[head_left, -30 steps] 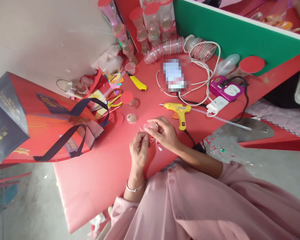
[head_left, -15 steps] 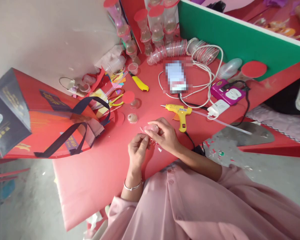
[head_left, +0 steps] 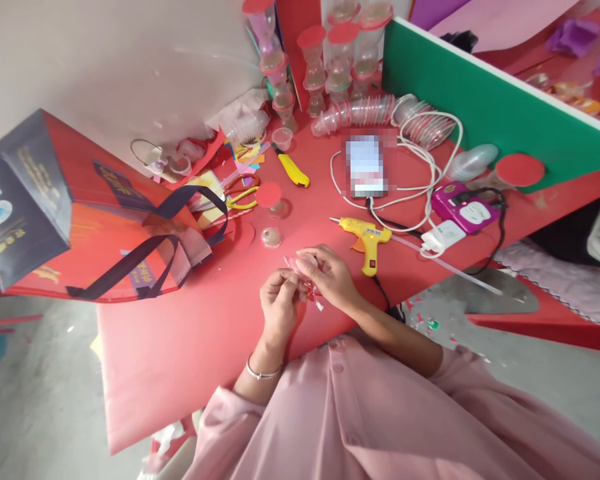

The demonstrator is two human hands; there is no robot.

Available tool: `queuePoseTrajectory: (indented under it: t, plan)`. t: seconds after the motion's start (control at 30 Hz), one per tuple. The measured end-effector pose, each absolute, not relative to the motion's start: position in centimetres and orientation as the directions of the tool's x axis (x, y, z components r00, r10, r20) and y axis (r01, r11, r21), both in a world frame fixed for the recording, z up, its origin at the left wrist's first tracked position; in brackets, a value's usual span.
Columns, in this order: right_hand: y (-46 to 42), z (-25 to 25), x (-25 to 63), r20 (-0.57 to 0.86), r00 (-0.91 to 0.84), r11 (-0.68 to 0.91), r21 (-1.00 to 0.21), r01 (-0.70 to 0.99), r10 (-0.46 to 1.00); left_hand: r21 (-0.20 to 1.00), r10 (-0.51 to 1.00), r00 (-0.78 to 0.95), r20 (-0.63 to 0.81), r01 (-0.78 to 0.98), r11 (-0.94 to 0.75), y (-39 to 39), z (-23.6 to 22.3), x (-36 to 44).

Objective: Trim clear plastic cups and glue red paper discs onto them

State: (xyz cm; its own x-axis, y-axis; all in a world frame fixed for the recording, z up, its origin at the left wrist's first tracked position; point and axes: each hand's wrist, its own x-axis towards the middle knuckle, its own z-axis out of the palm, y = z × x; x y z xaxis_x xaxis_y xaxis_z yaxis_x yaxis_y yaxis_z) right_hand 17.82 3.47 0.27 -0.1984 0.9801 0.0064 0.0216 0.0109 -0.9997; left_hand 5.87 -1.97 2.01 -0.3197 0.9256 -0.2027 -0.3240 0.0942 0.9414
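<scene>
My left hand [head_left: 279, 303] and my right hand [head_left: 330, 275] meet over the near part of the red table [head_left: 190, 347]. Between their fingertips is a small clear plastic cup [head_left: 304, 265] with a pinkish look; my right hand's fingers curl over it and my left hand's fingers pinch at its near side. Small scraps of paper [head_left: 319, 304] lie under the hands. A yellow glue gun [head_left: 367, 237] lies just right of my right hand. Two small clear cups [head_left: 271, 237] stand a little beyond the hands, one beside a red paper disc [head_left: 269, 195].
A red and dark gift bag [head_left: 80, 227] lies on its side at left. Behind stand stacked clear cups [head_left: 353, 113], hourglass-shaped cup towers [head_left: 314, 70], a yellow knife [head_left: 294, 170], scissors [head_left: 240, 195], a phone [head_left: 365, 163], white cable, a purple power strip [head_left: 463, 208] and a green board [head_left: 490, 113].
The view has shifted, so everything sits a little lower and to the right. My hands have drawn closer together around the small cup; nothing on the table has moved.
</scene>
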Motion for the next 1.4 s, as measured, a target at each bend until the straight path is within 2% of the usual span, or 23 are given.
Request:
queuePoseTrajectory:
  t: [0.17,0.5,0.73,0.87,1.03,1.23,1.4]
  plan:
    - [3.6,0.0,17.8,-0.016,-0.196,-0.013,-1.000,0.014,0.981,0.915,0.933,-0.276,-0.233,-0.386,0.115,-1.9,2.3,5.9]
    - [3.7,0.3,18.0,-0.007,-0.216,-0.001,-1.000,0.025,0.976,0.917,0.942,-0.239,-0.235,-0.376,0.133,-1.9,2.3,5.5]
    - [3.4,1.0,18.2,0.056,-0.209,0.083,-0.989,0.120,0.976,0.964,0.928,-0.334,-0.163,-0.253,0.079,-2.3,1.5,5.2]
    - [3.4,0.7,18.1,0.025,-0.230,0.042,-0.997,0.069,0.973,0.928,0.911,-0.360,-0.202,-0.367,0.061,-1.9,1.8,5.9]
    - [3.5,-0.1,18.2,-0.054,-0.251,-0.066,-0.997,-0.039,0.967,0.839,0.917,-0.276,-0.287,-0.534,0.102,-1.4,2.2,6.6]
    - [3.6,-0.2,18.1,-0.090,-0.214,-0.106,-0.992,-0.065,0.973,0.812,0.936,-0.212,-0.280,-0.572,0.113,-1.5,2.6,6.3]
    - [3.6,0.0,18.1,-0.067,-0.200,-0.076,-0.996,-0.037,0.978,0.838,0.939,-0.205,-0.276,-0.530,0.131,-1.6,2.7,6.2]
